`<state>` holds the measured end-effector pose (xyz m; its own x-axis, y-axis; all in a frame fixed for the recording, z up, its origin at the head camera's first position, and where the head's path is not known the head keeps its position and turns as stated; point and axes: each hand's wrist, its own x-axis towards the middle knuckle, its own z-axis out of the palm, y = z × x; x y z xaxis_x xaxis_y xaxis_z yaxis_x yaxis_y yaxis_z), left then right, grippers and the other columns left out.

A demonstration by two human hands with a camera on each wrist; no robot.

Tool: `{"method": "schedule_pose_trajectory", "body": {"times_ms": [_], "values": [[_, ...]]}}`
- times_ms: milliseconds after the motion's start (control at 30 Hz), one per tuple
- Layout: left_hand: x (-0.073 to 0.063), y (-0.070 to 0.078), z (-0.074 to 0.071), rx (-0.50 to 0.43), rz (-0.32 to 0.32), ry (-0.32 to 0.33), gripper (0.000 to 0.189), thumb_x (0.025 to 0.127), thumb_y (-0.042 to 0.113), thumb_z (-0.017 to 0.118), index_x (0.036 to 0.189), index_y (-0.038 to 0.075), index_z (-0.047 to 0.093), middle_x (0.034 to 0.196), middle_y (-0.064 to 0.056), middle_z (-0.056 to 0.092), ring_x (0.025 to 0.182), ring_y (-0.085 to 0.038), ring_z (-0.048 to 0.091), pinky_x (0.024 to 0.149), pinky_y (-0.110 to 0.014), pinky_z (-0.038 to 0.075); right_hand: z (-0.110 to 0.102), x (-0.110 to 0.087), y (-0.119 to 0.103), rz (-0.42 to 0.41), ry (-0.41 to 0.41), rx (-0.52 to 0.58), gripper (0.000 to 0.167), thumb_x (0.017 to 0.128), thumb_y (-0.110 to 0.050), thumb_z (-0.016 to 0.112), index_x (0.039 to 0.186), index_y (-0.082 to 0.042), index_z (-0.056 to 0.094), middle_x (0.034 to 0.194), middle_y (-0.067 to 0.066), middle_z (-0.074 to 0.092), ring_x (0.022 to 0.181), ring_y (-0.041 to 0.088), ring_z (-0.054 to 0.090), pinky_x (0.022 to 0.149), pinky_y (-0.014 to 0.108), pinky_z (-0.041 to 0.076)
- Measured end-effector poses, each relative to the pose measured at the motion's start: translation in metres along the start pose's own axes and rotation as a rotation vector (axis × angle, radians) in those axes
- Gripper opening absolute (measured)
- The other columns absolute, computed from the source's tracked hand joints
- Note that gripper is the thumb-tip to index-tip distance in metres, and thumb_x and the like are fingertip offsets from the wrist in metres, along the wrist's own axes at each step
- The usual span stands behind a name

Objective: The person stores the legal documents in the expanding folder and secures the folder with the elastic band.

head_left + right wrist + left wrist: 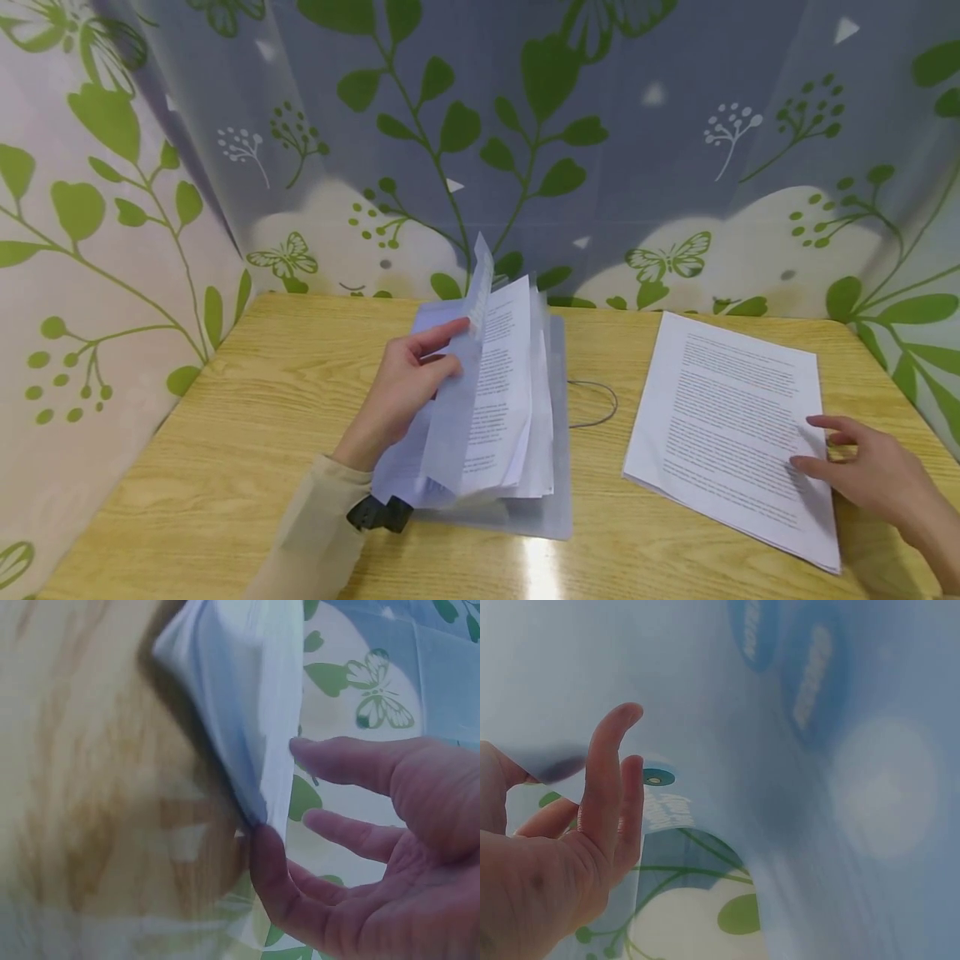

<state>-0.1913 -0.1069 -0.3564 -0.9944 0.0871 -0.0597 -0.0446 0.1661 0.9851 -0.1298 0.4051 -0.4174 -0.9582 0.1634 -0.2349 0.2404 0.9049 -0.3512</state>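
A translucent plastic document folder (551,517) lies on the table, its cover raised and several printed sheets (504,375) standing fanned inside it. My left hand (408,379) pinches the raised cover (463,408) near its free edge. Through the left wrist view, one digit shows dimly behind the clear plastic, the other fingers in front of it. To the right lies a stack of printed paper (731,417). My right hand (870,467) is at the stack's right edge, fingers apart and loosely bent; in the right wrist view its fingertips (266,844) are right at the stack's edge.
A thin grey cord loop (615,404) sticks out from the folder's right side. The wooden table (247,433) ends against a leaf-patterned curtain (637,167) at the back and sides. A dark strap (378,514) sits at my left wrist.
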Motion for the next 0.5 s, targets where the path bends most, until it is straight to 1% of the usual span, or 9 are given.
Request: {"method": "schedule_pose_trajectory", "body": {"times_ms": [133, 233, 300, 500], "values": [[-0.0001, -0.0003, -0.0004, -0.002, 0.004, 0.003, 0.055, 0.086, 0.0, 0.059, 0.137, 0.018, 0.067, 0.136, -0.01, 0.065, 0.077, -0.013, 0.057, 0.049, -0.021, 0.03, 0.0006, 0.004, -0.0025, -0.015, -0.028, -0.022, 0.089, 0.083, -0.042, 0.081, 0.14, 0.013, 0.041, 0.124, 0.048, 0.049, 0.104, 0.059, 0.051, 0.084, 0.063, 0.045], [-0.0001, -0.0005, -0.0008, -0.002, 0.004, 0.006, 0.055, 0.086, 0.0, 0.059, 0.137, 0.018, 0.067, 0.137, -0.01, 0.064, 0.078, -0.013, 0.057, 0.049, -0.021, 0.03, 0.0006, 0.0065, -0.0054, -0.031, -0.043, -0.018, 0.087, 0.082, -0.037, 0.082, 0.14, 0.013, 0.04, 0.119, 0.047, 0.051, 0.101, 0.056, 0.053, 0.084, 0.062, 0.046], [0.0, -0.0007, -0.0011, -0.002, 0.001, 0.006, 0.055, 0.086, 0.0, 0.06, 0.137, 0.018, 0.067, 0.138, -0.01, 0.064, 0.079, -0.013, 0.058, 0.049, -0.021, 0.03, 0.0, 0.0072, -0.0069, -0.023, -0.053, 0.007, 0.086, 0.083, -0.033, 0.082, 0.141, 0.013, 0.038, 0.119, 0.046, 0.051, 0.101, 0.055, 0.053, 0.084, 0.062, 0.046], [-0.0001, -0.0006, -0.0013, -0.004, 0.0, 0.003, 0.055, 0.086, 0.001, 0.06, 0.138, 0.018, 0.067, 0.138, -0.011, 0.064, 0.075, -0.013, 0.056, 0.049, -0.02, 0.03, -0.0002, 0.0074, -0.0079, 0.024, -0.085, 0.101, 0.085, 0.083, -0.023, 0.081, 0.145, 0.012, 0.035, 0.119, 0.045, 0.051, 0.102, 0.053, 0.053, 0.084, 0.058, 0.047]]}}
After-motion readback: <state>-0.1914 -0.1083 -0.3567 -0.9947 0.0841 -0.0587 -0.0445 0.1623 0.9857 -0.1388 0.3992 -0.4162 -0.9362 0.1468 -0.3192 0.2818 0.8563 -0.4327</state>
